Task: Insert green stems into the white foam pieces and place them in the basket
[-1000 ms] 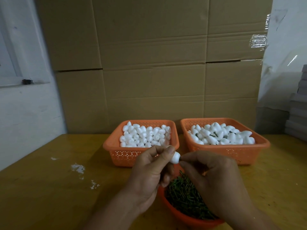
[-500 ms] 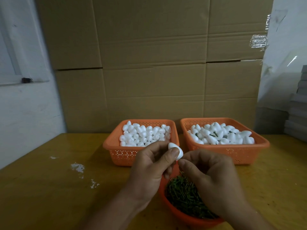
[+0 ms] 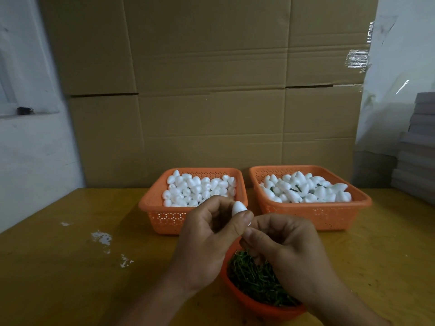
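Above stem bowl [image 3: 237, 300]: foam piece [image 3: 239, 208] pinched by left hand [image 3: 207, 241]; right hand [image 3: 287, 245] fingers curled against it, stem unseen. Beyond-left basket [image 3: 153, 208]: unstemmed stock. Beyond-right basket [image 3: 329, 212]: many finished.

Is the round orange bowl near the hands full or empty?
Not empty: the orange bowl holds a heap of green stems. The right hand covers part, so its exact fill cannot be told.

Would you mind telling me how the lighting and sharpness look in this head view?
Head view: dim overall; soft glare on the yellow wooden table; wide-angle bowing along the cardboard wall; slight softness on the left hand pinching the white foam piece.
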A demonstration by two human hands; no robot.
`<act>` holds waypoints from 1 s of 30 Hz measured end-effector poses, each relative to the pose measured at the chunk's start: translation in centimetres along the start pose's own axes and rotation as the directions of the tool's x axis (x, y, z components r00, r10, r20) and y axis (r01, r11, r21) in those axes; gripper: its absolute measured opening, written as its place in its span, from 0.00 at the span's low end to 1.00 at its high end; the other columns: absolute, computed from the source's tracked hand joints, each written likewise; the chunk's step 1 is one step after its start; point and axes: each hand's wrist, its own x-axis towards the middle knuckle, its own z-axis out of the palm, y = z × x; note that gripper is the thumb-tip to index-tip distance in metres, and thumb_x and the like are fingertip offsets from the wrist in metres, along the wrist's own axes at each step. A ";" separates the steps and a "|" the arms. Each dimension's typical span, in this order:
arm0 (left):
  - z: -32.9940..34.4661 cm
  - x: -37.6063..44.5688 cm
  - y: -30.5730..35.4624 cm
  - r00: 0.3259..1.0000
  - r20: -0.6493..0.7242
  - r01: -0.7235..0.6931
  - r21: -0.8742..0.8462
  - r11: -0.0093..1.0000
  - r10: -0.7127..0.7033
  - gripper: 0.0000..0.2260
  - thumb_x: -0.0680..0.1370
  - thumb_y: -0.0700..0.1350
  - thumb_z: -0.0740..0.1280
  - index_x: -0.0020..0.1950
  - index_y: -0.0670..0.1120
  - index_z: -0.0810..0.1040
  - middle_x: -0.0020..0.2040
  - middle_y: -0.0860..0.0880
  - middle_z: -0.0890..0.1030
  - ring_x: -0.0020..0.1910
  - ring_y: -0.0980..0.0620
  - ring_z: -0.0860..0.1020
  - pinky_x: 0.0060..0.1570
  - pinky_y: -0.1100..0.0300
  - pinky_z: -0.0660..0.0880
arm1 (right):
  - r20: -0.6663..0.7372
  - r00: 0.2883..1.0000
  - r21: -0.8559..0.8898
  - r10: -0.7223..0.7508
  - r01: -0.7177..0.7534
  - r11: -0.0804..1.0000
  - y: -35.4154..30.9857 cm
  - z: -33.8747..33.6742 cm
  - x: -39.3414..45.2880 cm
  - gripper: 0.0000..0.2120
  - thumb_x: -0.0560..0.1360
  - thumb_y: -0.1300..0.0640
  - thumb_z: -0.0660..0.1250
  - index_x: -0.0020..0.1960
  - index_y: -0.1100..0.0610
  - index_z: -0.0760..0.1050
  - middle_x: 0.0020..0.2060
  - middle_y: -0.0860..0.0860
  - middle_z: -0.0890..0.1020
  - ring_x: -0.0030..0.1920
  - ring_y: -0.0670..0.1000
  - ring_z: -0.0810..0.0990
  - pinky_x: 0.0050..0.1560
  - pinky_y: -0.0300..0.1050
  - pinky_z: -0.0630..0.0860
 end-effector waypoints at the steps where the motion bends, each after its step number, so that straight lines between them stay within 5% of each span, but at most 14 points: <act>1: 0.2 0.0 0.0 1.000 -0.009 -0.001 -0.036 0.999 0.001 0.06 0.77 0.50 0.72 0.44 0.49 0.81 0.33 0.55 0.81 0.33 0.61 0.79 0.35 0.70 0.74 | 0.008 1.000 0.039 0.009 -0.009 0.999 0.0 0.1 0.1 0.06 0.74 0.55 0.72 0.40 0.56 0.84 0.31 0.56 0.83 0.29 0.49 0.78 0.32 0.41 0.76; 4: 0.5 -0.1 -0.2 0.999 -0.026 0.033 -0.132 0.991 -0.037 0.06 0.76 0.50 0.71 0.47 0.49 0.83 0.33 0.52 0.81 0.31 0.60 0.78 0.33 0.68 0.74 | 0.037 0.999 0.124 0.016 -0.021 0.992 -0.2 0.2 0.1 0.08 0.76 0.62 0.69 0.39 0.58 0.83 0.31 0.54 0.84 0.29 0.46 0.78 0.32 0.38 0.76; 10: 0.5 -0.2 -0.8 0.995 0.013 0.096 -0.210 0.973 -0.095 0.18 0.72 0.52 0.75 0.61 0.57 0.80 0.42 0.48 0.82 0.34 0.59 0.78 0.33 0.66 0.74 | 0.025 0.990 0.251 0.135 -0.137 0.958 -0.7 0.1 0.6 0.08 0.75 0.57 0.70 0.38 0.58 0.82 0.29 0.53 0.80 0.29 0.48 0.75 0.32 0.39 0.74; 14: 0.2 -0.2 -1.3 0.991 -0.030 0.123 -0.137 0.983 -0.128 0.18 0.71 0.50 0.75 0.59 0.61 0.79 0.39 0.51 0.81 0.34 0.60 0.78 0.32 0.65 0.74 | -0.171 0.964 0.143 0.203 -0.180 0.973 0.0 -1.7 2.8 0.08 0.77 0.59 0.70 0.39 0.59 0.81 0.29 0.52 0.78 0.30 0.47 0.75 0.31 0.38 0.74; 17: 0.1 -0.2 -1.8 0.991 -0.045 0.125 -0.009 0.992 -0.126 0.10 0.73 0.49 0.75 0.54 0.58 0.82 0.36 0.53 0.80 0.33 0.61 0.77 0.34 0.66 0.73 | -0.398 0.901 -0.118 0.174 -0.238 0.964 1.4 -4.6 5.5 0.08 0.76 0.57 0.71 0.40 0.58 0.82 0.30 0.51 0.82 0.29 0.45 0.75 0.30 0.40 0.73; 22: 0.0 -0.5 -2.4 0.992 0.010 0.124 0.128 0.984 -0.127 0.07 0.76 0.43 0.73 0.47 0.55 0.84 0.33 0.52 0.79 0.34 0.59 0.78 0.37 0.67 0.73 | -0.566 0.821 -0.538 0.081 -0.442 0.718 3.8 -10.0 9.2 0.09 0.76 0.54 0.69 0.43 0.57 0.84 0.32 0.53 0.84 0.34 0.55 0.81 0.37 0.49 0.76; 25: -0.1 -0.5 -2.6 0.992 0.033 0.114 0.166 0.980 -0.121 0.06 0.76 0.43 0.73 0.44 0.54 0.84 0.33 0.54 0.79 0.34 0.59 0.76 0.37 0.65 0.73 | -0.611 0.778 -0.613 0.146 -0.581 0.535 4.4 -11.7 10.8 0.14 0.76 0.51 0.67 0.36 0.57 0.81 0.30 0.53 0.80 0.31 0.54 0.78 0.34 0.46 0.73; 30: -0.3 -0.5 -2.8 0.991 0.040 0.114 0.191 0.975 -0.124 0.06 0.76 0.43 0.73 0.42 0.53 0.82 0.33 0.53 0.79 0.33 0.59 0.76 0.36 0.65 0.73 | -0.612 0.763 -0.657 0.208 -0.637 0.404 5.1 -11.9 12.4 0.15 0.75 0.46 0.66 0.38 0.57 0.76 0.33 0.53 0.80 0.35 0.53 0.80 0.39 0.46 0.77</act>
